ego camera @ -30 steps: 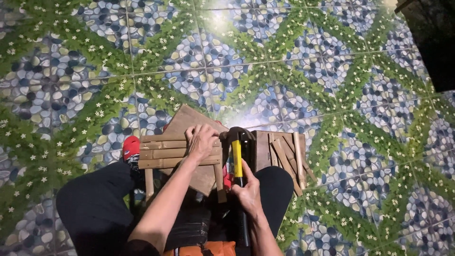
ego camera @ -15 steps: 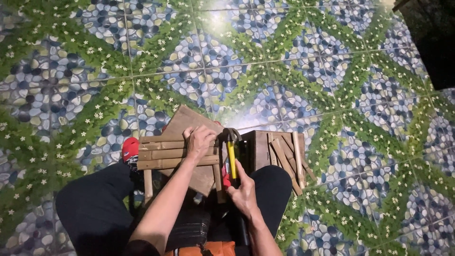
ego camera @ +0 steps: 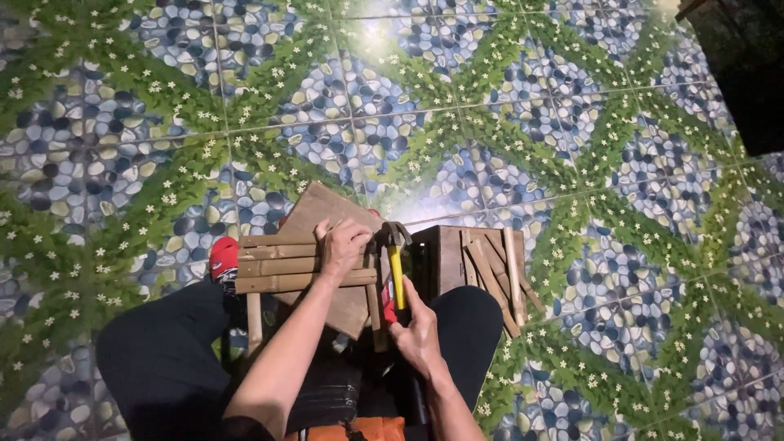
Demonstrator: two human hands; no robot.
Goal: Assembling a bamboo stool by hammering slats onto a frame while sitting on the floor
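Head view: the scene is seen from above, over the person's lap.
Left hand (ego camera: 343,245): laid on the slats (ego camera: 282,268), fingers curled over their top edge; the grip is closed on the slats, pressing them down.
Right hand (ego camera: 418,335): wrapped around the hammer (ego camera: 398,265) handle; the grip is tight on it.
Hammer: held upright in the picture, its yellow shaft pointing away from the body, its dark head just beside the left hand's fingers and near the right ends of the slats.
Slats: three wooden strips are stacked side by side, lying crosswise over the left thigh, with thin legs running down from them.
Board (ego camera: 327,214): a flat brown panel is seen tilted under the slats, one corner pointing away from the body.
Box (ego camera: 441,260): a dark wooden box is set just right of the hammer, resting by the right knee.
Sticks (ego camera: 494,273): several loose strips are leaned across the box's right side.
Red item (ego camera: 222,258): seen at the left ends of the slats; its kind cannot be told.
Floor (ego camera: 531,122): tiled with a pattern of pebbles and green leafy bands.
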